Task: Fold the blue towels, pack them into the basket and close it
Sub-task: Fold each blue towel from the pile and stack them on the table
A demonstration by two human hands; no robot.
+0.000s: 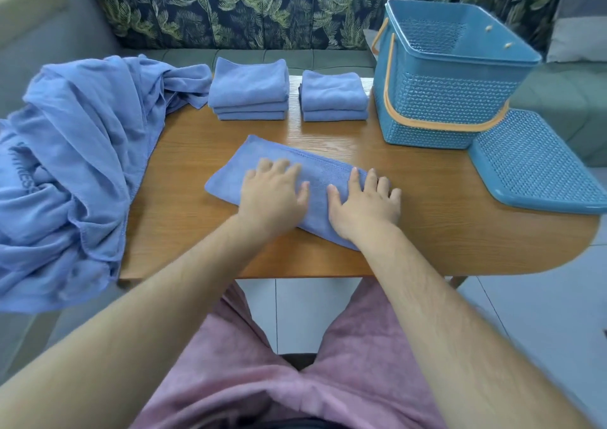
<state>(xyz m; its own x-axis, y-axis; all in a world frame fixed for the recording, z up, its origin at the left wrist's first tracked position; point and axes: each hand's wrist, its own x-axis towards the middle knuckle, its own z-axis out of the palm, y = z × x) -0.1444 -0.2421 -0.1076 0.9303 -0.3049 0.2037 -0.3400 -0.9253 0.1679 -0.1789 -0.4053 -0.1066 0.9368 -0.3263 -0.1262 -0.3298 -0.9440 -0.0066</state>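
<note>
Blue towel (272, 155), folded into a long strip, lies slantwise at the middle of the frame on the wooden table (410, 205). My left hand (274, 193) and right hand (364, 205) rest flat on it, fingers spread, pinching nothing, and they hide its near half. Pale lettering on the loose heap of blue cloth (75, 116) at the left edge is creased and blurred; I cannot read it. That heap hangs off the table and is cut by the frame. Two stacks of folded towels (249, 90) (333, 95) sit apart at upper centre. At upper right stands the blue basket (443, 100), orange handle lowered, its lid (535, 165) flat beside it. Leaf-patterned cushions (230, 4) back a green bench, with pale floor tiles (525, 313) below.
</note>
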